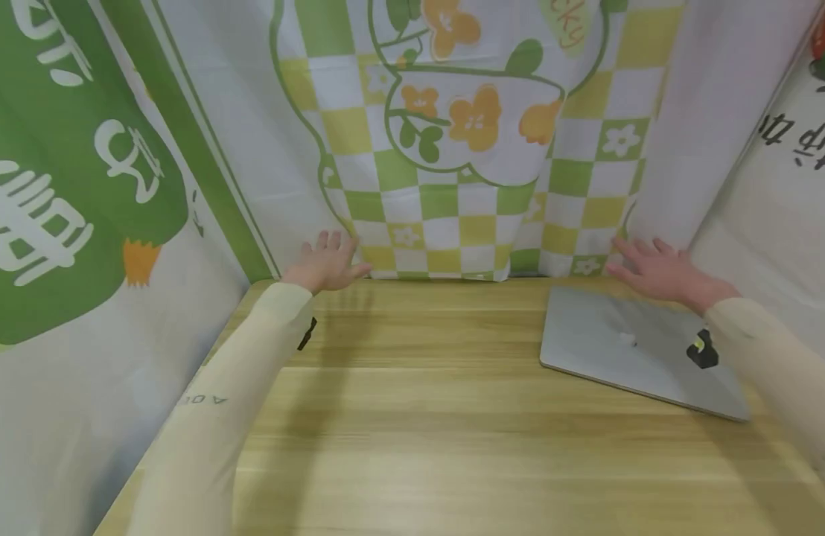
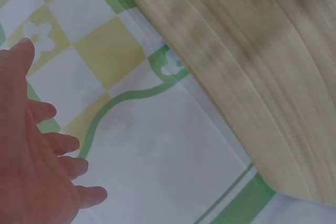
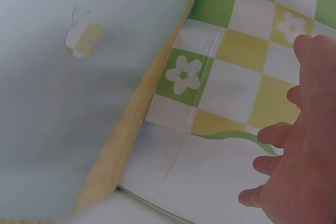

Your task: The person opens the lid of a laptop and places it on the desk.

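My left hand (image 1: 327,262) reaches out over the far left corner of the wooden table (image 1: 412,417), fingers spread and holding nothing. In the left wrist view the same hand (image 2: 39,150) hovers beside the checkered curtain (image 2: 110,51), off the table's edge. On the far right, my right hand (image 1: 663,272) is held out above a closed silver laptop (image 1: 607,342), its fingers apart and nothing in them. The right wrist view shows the laptop (image 3: 79,129) with a shiny apple logo (image 3: 83,38), and the right hand (image 3: 304,140) out past the table edge, before the curtain.
A checkered cloth with flowers (image 1: 453,171) hangs behind the table's far edge. White cloth with a green printed panel (image 1: 71,171) hangs on the left, and another printed white sheet (image 1: 788,201) on the right. The laptop lies askew near the far right corner.
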The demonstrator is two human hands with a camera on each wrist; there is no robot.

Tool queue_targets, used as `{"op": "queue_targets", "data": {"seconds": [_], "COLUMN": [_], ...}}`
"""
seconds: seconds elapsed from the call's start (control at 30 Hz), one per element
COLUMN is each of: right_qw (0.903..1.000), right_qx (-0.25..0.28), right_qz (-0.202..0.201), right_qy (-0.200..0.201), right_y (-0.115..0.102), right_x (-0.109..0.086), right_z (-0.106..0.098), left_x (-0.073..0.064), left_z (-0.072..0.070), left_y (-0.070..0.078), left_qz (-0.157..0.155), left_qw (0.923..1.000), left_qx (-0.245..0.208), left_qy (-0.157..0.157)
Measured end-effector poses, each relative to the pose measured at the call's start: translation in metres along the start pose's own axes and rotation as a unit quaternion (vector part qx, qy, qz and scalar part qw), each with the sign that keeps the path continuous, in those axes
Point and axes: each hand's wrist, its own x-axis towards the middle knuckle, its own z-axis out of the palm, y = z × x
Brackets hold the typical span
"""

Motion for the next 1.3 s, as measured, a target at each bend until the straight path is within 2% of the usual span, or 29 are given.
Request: {"op": "queue_targets", "data": {"seconds": [0.2, 0.43, 0.6, 0.83, 0.97, 1.07, 1.2, 1.3], "right_qw": [0.9993, 0.9961, 0.9927, 0.9858, 0.9835, 0.9822, 0.9794, 0.9782], "right_qx": [0.032, 0.067, 0.104, 0.157, 0.172, 0.169, 0.165, 0.173], "right_qz": [-0.009, -0.041, -0.041, -0.031, -0.023, -0.037, -0.051, -0.043], "right_qy": [0.017, 0.041, 0.047, 0.049, 0.051, 0.073, 0.104, 0.107], "right_y": [0.003, 0.007, 0.010, 0.017, 0.017, 0.018, 0.020, 0.021], "right_x": [-0.003, -0.007, -0.013, -0.024, -0.031, -0.034, -0.037, -0.040], "right_z": [0.007, 0.015, 0.020, 0.030, 0.037, 0.044, 0.053, 0.058], "left_x": [0.003, 0.004, 0.005, 0.010, 0.015, 0.018, 0.020, 0.019], "left_z": [0.001, 0.004, 0.006, 0.009, 0.014, 0.018, 0.024, 0.028], "left_y": [0.009, 0.023, 0.031, 0.044, 0.050, 0.055, 0.063, 0.070], "left_qz": [0.009, 0.020, 0.025, 0.041, 0.048, 0.055, 0.071, 0.085], "left_qw": [0.9994, 0.9986, 0.9971, 0.9960, 0.9950, 0.9932, 0.9888, 0.9843], "left_qx": [-0.032, -0.048, -0.071, -0.075, -0.079, -0.094, -0.122, -0.143], "left_qy": [0.008, 0.008, 0.011, 0.027, 0.036, 0.041, 0.048, 0.060]}}
